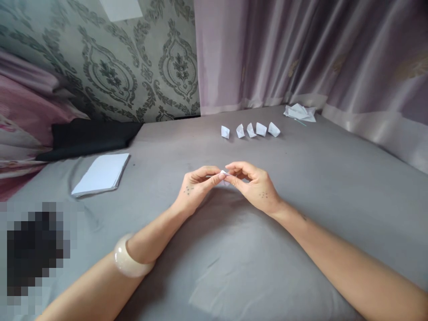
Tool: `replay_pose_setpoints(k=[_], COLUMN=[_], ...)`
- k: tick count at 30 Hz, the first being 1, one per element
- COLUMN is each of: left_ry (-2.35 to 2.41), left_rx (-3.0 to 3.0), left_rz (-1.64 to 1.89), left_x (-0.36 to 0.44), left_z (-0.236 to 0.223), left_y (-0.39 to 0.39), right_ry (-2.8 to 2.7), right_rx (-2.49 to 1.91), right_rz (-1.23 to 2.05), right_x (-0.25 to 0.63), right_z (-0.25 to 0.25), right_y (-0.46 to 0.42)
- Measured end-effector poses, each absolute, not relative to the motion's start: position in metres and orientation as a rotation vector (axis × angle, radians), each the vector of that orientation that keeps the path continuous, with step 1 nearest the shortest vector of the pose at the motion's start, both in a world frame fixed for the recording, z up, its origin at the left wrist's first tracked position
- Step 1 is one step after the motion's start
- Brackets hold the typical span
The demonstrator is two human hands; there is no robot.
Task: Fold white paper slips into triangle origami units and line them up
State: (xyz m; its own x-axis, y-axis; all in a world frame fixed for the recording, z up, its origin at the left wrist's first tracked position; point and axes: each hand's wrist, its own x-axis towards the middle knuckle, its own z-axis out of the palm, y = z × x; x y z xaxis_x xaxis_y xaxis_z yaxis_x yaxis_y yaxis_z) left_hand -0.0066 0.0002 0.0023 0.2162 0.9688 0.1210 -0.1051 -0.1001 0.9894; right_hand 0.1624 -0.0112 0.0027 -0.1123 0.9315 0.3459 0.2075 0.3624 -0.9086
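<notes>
A small piece of folded white paper (224, 173) is pinched between both hands above the grey sheet (267, 258). My left hand (197, 185) grips it from the left with thumb and fingers, and a pale bangle (129, 258) circles that forearm. From the right, my right hand (256, 185) holds the same paper, thumb tip close to the other thumb. Most of the paper is hidden behind the fingers. Beyond the hands, several small folded paper shapes (261, 129) stand in a loose row on the sheet.
At the left lies a stack of white paper (102, 174), with a black cloth (93, 136) behind it. Loose white papers (300, 112) and a thin greenish stick (300, 122) lie at the back right. Curtains (267, 53) and a patterned wall (143, 67) bound the far side.
</notes>
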Motion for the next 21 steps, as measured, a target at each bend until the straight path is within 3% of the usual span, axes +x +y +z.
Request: replay_pose_setpoints(k=[5, 14, 21], left_ry=[0.907, 0.981, 0.973], left_rx=[1.391, 1.287, 1.336], left_rz=[1.233, 1.180, 1.019], left_x=[-0.0076, -0.0024, -0.0043], left_z=[0.0003, 0.0000, -0.0047], left_y=[-0.0002, -0.0006, 0.0038], right_ry=[-1.499, -1.487, -1.235], right_rx=[-1.132, -1.175, -1.218], right_rz=[1.147, 1.164, 1.449], right_x=[0.1636, 0.1596, 0.1583], right_z=[0.0050, 0.0044, 0.0041], right_y=[-0.0088, -0.0110, -0.0106])
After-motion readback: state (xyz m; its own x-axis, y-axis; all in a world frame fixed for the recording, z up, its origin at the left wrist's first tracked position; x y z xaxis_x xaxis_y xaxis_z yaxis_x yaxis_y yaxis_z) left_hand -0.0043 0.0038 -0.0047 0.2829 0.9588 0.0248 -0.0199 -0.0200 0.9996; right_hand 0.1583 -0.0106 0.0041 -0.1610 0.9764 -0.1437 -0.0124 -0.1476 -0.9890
